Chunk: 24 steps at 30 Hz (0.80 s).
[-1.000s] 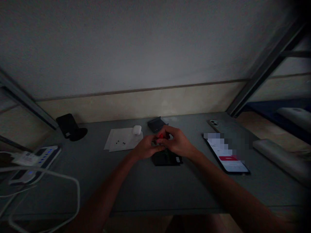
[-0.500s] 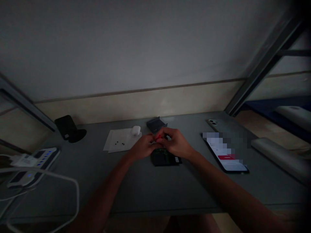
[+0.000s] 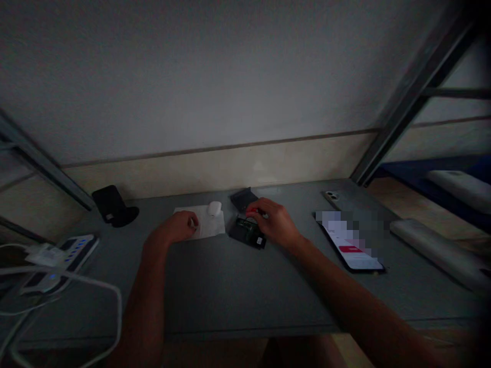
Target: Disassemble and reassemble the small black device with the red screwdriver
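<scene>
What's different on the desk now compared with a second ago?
The left hand has left the dark device and moved left onto the white paper. The device now lies turned at an angle. The right hand stays over it, still gripping the red tool. The earbud case and lit phone have not moved.

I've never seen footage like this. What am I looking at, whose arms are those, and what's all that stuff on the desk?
This is one view from a camera worn on a person's head, looking down at their own bare hands. The left hand rests on a white paper sheet, near a small white rounded case. The right hand pinches a small red-tipped tool over a dark opened electronic device. A lit smartphone lies to the right on the grey table.
</scene>
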Motion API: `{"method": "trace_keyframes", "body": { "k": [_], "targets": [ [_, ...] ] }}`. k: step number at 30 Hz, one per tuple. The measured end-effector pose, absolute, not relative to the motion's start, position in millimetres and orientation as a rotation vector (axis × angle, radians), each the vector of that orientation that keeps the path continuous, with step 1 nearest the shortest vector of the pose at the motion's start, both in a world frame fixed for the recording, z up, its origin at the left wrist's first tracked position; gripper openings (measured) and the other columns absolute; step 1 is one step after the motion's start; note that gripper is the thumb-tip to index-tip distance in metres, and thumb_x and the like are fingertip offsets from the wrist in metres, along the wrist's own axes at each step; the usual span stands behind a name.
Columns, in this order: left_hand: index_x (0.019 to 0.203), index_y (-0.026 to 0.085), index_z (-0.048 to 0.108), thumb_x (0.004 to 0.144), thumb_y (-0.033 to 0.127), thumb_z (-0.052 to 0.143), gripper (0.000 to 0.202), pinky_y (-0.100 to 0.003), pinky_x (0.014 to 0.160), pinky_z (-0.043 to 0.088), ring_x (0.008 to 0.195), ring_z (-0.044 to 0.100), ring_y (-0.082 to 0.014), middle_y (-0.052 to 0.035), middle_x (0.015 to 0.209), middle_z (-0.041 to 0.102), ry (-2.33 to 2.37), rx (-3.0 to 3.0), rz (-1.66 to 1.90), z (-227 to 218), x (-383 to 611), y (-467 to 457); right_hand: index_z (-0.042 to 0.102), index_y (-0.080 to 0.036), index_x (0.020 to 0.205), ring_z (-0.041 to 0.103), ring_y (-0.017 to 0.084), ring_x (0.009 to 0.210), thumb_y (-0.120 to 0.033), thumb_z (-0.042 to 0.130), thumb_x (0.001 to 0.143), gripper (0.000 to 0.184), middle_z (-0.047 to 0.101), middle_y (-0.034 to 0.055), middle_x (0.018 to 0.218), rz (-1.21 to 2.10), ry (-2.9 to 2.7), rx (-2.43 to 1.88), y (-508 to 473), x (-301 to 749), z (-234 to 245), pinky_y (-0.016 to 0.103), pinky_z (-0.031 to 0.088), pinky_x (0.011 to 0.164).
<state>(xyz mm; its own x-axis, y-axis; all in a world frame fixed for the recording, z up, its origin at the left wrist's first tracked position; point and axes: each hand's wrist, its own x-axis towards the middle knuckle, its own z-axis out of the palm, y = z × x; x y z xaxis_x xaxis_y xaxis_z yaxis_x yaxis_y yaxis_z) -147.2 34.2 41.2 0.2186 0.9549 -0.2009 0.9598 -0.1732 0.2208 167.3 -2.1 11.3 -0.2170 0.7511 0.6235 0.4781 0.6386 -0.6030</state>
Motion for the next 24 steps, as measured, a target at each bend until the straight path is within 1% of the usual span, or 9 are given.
{"method": "trace_keyframes", "body": {
  "k": [5,7,10,12,14,16,18,21,24],
  "targets": [
    [0.088,0.019,0.073,0.079,0.016,0.059,0.017,-0.025,0.078,0.048,0.087,0.069,-0.0192,-0.0066,0.095,0.075,1.781,2.212,-0.015,38.0,-145.7,39.1,0.069,-0.022,0.107,0.066,0.019,0.083,-0.024,0.052,0.098,0.019,0.071,0.0059,0.095,0.262,-1.686,-1.012,7.2,178.6,12.5,0.034,0.053,0.081],
    [0.087,0.019,0.073,0.081,0.019,0.059,0.015,-0.027,0.078,0.049,0.086,0.070,-0.0201,-0.0073,0.095,0.076,1.780,2.194,0.008,37.5,-145.7,39.7,0.066,-0.022,0.117,0.065,0.020,0.087,-0.016,0.044,0.098,0.029,0.069,0.0070,0.098,0.212,-1.658,-1.049,9.8,185.2,13.4,0.035,0.052,0.083],
    [0.086,0.018,0.072,0.081,0.019,0.058,0.016,-0.029,0.078,0.049,0.086,0.070,-0.0214,-0.0086,0.095,0.075,1.788,2.184,0.023,37.9,-144.1,38.4,0.062,-0.023,0.127,0.064,0.021,0.093,-0.001,0.038,0.088,0.050,0.065,0.0084,0.105,0.215,-1.809,-1.089,12.4,190.4,9.6,0.036,0.052,0.086],
    [0.087,0.018,0.072,0.080,0.019,0.058,0.016,-0.029,0.078,0.048,0.086,0.069,-0.0218,-0.0090,0.095,0.075,1.779,2.198,0.026,39.2,-141.8,36.7,0.061,-0.023,0.130,0.064,0.022,0.103,0.005,0.036,0.082,0.061,0.065,0.0090,0.114,0.260,-1.981,-1.099,14.3,189.3,2.3,0.037,0.051,0.095],
    [0.088,0.017,0.071,0.079,0.019,0.058,0.016,-0.029,0.077,0.048,0.085,0.068,-0.0218,-0.0092,0.094,0.074,1.756,2.223,0.042,41.3,-139.6,34.8,0.060,-0.023,0.133,0.060,0.022,0.118,0.007,0.036,0.081,0.064,0.063,0.0091,0.127,0.300,-2.114,-1.104,16.3,186.4,-6.8,0.039,0.046,0.106],
    [0.089,0.017,0.069,0.080,0.021,0.057,0.015,-0.028,0.075,0.047,0.084,0.067,-0.0212,-0.0092,0.093,0.073,1.735,2.246,0.095,43.9,-138.1,33.4,0.058,-0.022,0.136,0.057,0.022,0.126,0.005,0.037,0.084,0.062,0.060,0.0087,0.136,0.328,-2.173,-1.124,18.3,184.1,-14.8,0.040,0.043,0.112],
    [0.090,0.017,0.066,0.083,0.022,0.054,0.015,-0.028,0.072,0.046,0.080,0.066,-0.0201,-0.0086,0.091,0.071,1.726,2.263,0.173,46.2,-137.7,32.5,0.057,-0.022,0.139,0.059,0.022,0.125,0.000,0.038,0.090,0.056,0.060,0.0095,0.137,0.336,-2.168,-1.178,19.7,183.5,-19.2,0.041,0.045,0.111],
    [0.091,0.018,0.061,0.085,0.022,0.051,0.012,-0.027,0.069,0.043,0.075,0.063,-0.0180,-0.0062,0.086,0.068,1.720,2.287,0.288,49.0,-137.2,31.4,0.055,-0.024,0.141,0.060,0.023,0.124,-0.013,0.040,0.098,0.047,0.059,0.0098,0.138,0.309,-2.111,-1.215,21.9,183.4,-19.6,0.041,0.047,0.108],
    [0.089,0.018,0.058,0.084,0.021,0.052,0.008,-0.026,0.066,0.041,0.071,0.060,-0.0160,-0.0031,0.080,0.064,1.668,2.287,0.357,51.0,-132.8,29.8,0.051,-0.027,0.145,0.054,0.024,0.133,-0.027,0.043,0.102,0.044,0.052,0.0073,0.150,0.276,-2.108,-1.196,25.5,180.8,-17.9,0.044,0.043,0.113]
  ]
}}
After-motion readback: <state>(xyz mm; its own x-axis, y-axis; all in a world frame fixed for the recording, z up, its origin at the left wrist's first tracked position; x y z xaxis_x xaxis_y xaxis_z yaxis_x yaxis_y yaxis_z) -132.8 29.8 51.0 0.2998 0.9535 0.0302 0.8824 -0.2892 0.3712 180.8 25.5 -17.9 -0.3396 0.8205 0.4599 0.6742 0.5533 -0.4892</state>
